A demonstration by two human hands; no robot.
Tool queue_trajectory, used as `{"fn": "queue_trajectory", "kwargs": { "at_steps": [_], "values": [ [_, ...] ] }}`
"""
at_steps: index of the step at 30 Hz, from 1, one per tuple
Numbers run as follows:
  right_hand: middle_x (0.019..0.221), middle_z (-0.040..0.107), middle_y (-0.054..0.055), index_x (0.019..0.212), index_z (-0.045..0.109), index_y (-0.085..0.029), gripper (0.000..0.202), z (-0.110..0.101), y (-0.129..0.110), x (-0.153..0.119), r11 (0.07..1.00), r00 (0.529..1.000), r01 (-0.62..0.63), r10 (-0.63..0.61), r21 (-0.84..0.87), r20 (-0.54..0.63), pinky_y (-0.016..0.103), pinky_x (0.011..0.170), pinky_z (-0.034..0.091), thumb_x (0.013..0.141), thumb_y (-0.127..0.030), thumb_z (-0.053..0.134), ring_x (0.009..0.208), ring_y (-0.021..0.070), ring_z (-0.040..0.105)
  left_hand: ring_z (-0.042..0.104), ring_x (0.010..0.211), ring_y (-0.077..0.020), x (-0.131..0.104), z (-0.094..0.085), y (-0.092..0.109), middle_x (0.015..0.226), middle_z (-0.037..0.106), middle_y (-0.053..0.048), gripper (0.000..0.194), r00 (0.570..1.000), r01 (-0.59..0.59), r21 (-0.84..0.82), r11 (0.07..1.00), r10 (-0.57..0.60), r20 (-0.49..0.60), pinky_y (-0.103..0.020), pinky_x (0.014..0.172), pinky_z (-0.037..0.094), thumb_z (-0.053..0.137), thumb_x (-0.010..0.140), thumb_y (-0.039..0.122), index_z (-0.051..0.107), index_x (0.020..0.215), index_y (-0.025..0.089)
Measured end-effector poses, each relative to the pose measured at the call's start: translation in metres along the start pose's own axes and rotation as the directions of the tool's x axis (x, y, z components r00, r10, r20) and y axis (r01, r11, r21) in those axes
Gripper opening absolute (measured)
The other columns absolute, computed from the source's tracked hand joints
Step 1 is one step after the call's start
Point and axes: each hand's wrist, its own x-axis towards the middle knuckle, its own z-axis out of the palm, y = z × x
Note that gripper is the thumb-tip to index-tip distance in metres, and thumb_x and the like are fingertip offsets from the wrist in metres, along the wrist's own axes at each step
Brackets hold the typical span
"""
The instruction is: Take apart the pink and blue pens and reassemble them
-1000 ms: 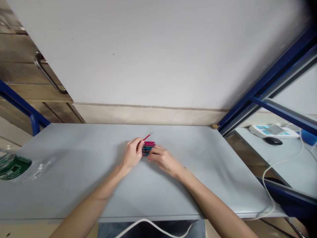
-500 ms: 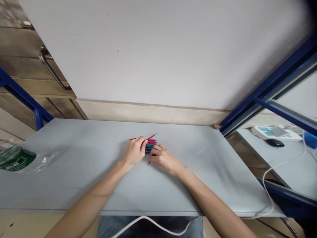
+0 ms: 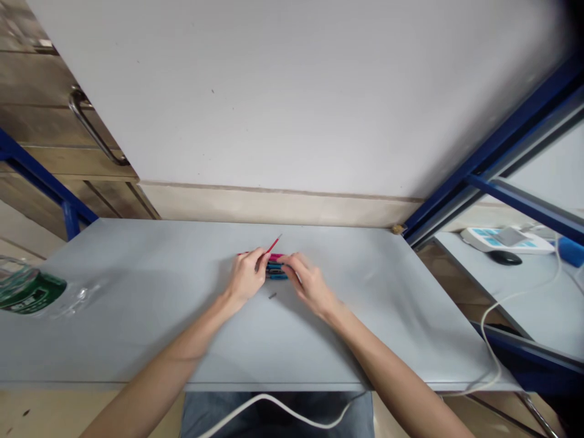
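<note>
Several pens, pink ones and blue ones (image 3: 276, 267), lie side by side on the grey table (image 3: 150, 292). My left hand (image 3: 247, 274) is closed on a thin red pen (image 3: 274, 245) whose tip points up and away to the right; the same hand rests at the left ends of the other pens. At their right ends is my right hand (image 3: 306, 281), fingers curved and apart, fingertips at the pens, holding nothing that shows. A small dark piece (image 3: 272, 295) lies on the table just in front of the pens.
At the table's left stands a clear bottle with a green label (image 3: 34, 294). Blue metal bars (image 3: 524, 198) flank both sides. A white cable (image 3: 486, 340) crosses the right edge. On another surface at the right are a black mouse (image 3: 505, 258) and a white device (image 3: 542, 246).
My right hand has moved up from the front side of the pens and its fingers have opened, uncovering the small dark piece. The red pen has shifted slightly left and away from me.
</note>
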Motion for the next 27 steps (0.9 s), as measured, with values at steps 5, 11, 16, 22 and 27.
{"fn": "queue_trajectory", "kwargs": {
  "at_steps": [5, 11, 16, 22, 27],
  "values": [
    [0.112, 0.072, 0.007, 0.131, 0.061, -0.025, 0.029, 0.007, 0.001, -0.001, 0.981, 0.980, -0.120, 0.141, 0.149, -0.138, 0.029, 0.083, 0.054, 0.107, -0.027, 0.045, 0.093, 0.0174, 0.069, 0.068, 0.075, -0.0175, -0.004, 0.003, 0.009, 0.083, 0.074, -0.004, 0.022, 0.993, -0.118, -0.008, 0.993, 0.118, -0.006, -0.029, 0.076, 0.048, 0.048, 0.102, 0.028, 0.068, 0.093, 0.021],
    [0.089, 0.073, 0.007, 0.100, 0.073, -0.020, 0.029, 0.010, -0.005, 0.003, 0.968, 0.952, -0.178, 0.215, 0.176, -0.219, 0.029, 0.076, 0.052, 0.105, -0.035, 0.049, 0.078, 0.0180, 0.067, 0.068, 0.075, -0.0176, -0.010, 0.009, 0.016, 0.083, 0.074, -0.005, 0.019, 0.969, -0.231, -0.041, 0.972, 0.234, 0.085, -0.028, 0.072, 0.048, 0.050, 0.100, 0.023, 0.068, 0.093, 0.020],
    [0.076, 0.069, 0.004, 0.092, 0.072, -0.016, 0.029, -0.012, 0.004, 0.008, 0.890, 0.829, -0.380, 0.448, 0.251, -0.335, 0.028, 0.065, 0.047, 0.099, -0.040, 0.056, 0.063, 0.0156, 0.060, 0.061, 0.066, -0.0132, -0.008, 0.004, 0.014, 0.078, 0.070, -0.001, 0.016, 0.963, -0.203, -0.074, 0.976, 0.213, 0.168, -0.025, 0.069, 0.045, 0.054, 0.099, 0.028, 0.068, 0.103, 0.021],
    [0.088, 0.072, 0.005, 0.095, 0.073, -0.017, 0.022, -0.014, 0.004, 0.005, 0.927, 0.950, -0.304, 0.312, 0.221, -0.002, 0.028, 0.075, 0.046, 0.098, -0.017, 0.052, 0.077, 0.0166, 0.064, 0.046, 0.054, -0.0088, -0.004, -0.021, 0.006, 0.060, 0.054, 0.007, 0.010, 0.978, -0.002, -0.098, 0.995, 0.022, 0.206, -0.020, 0.060, 0.038, 0.055, 0.094, 0.028, 0.059, 0.088, 0.021],
    [0.090, 0.072, 0.005, 0.086, 0.075, -0.019, 0.016, 0.007, -0.004, -0.004, 0.972, 0.937, -0.199, 0.151, 0.124, 0.315, 0.028, 0.078, 0.046, 0.093, -0.010, 0.064, 0.079, 0.0167, 0.064, 0.046, 0.050, -0.0095, -0.011, -0.047, -0.006, 0.055, 0.055, 0.008, 0.008, 0.901, 0.129, -0.025, 0.991, -0.107, 0.420, -0.021, 0.055, 0.035, 0.056, 0.087, 0.026, 0.055, 0.081, 0.022]
  ]
}}
